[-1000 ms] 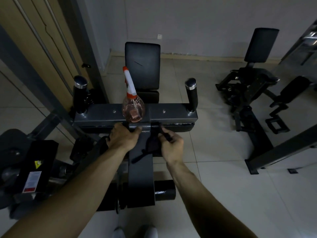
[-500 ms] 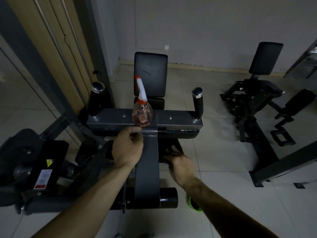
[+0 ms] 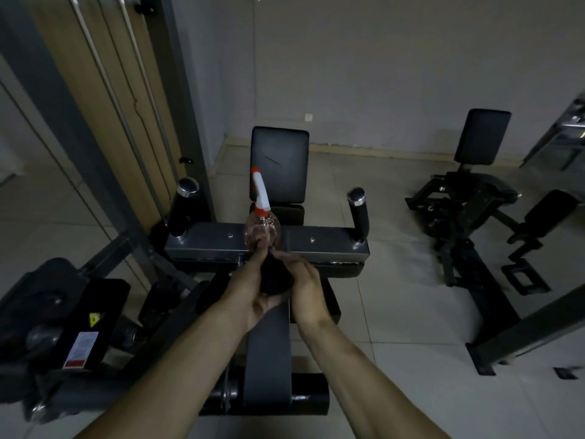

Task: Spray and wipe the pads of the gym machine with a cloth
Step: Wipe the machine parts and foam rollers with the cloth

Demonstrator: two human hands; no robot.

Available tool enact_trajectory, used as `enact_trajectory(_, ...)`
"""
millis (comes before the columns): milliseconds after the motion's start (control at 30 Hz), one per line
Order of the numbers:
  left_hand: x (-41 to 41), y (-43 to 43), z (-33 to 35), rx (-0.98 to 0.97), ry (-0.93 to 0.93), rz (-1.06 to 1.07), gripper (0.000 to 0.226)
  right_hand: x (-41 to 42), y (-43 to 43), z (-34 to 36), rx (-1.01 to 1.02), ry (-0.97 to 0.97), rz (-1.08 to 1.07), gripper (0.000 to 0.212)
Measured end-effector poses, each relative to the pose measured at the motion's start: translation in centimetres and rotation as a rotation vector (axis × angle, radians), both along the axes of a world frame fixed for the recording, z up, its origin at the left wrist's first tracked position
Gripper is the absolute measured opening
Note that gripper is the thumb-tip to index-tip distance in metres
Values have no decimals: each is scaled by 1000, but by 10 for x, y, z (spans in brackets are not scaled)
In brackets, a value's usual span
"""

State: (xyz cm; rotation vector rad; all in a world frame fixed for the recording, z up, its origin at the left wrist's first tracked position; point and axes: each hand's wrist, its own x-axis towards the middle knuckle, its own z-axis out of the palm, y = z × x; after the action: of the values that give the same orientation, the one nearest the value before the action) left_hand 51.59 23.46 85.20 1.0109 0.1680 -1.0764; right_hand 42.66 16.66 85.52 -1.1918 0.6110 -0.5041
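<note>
1. Dark bunched cloth (image 3: 274, 280), held between both hands over the machine's centre beam.
2. Palm of left hand (image 3: 250, 289) against cloth; fingers blurred, grip not discernible.
3. Fingers of right hand (image 3: 306, 288) curled over cloth.
4. Upright spray bottle (image 3: 262, 229) on crossbar (image 3: 326, 242), just behind hands.
5. Black back pad (image 3: 280, 163) beyond.

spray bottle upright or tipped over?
Upright. The bottle stands on the crossbar, with its round body down and its orange-and-white nozzle pointing up.

Bottle (image 3: 262, 229), cloth (image 3: 274, 278), pad (image 3: 279, 164).
I see the clear bottle upright, dark cloth bunched at its 6 o'clock, black pad at 12.
</note>
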Motion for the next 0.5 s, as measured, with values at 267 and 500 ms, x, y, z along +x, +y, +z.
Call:
enact_trajectory(267, 43, 29, 5, 189, -65, 424, 30, 84, -34, -16, -460, 197, -69, 64)
enact_trajectory(500, 37, 51, 15, 190, -50, 466, 19, 108, -43, -18, -673, 75, -115, 14)
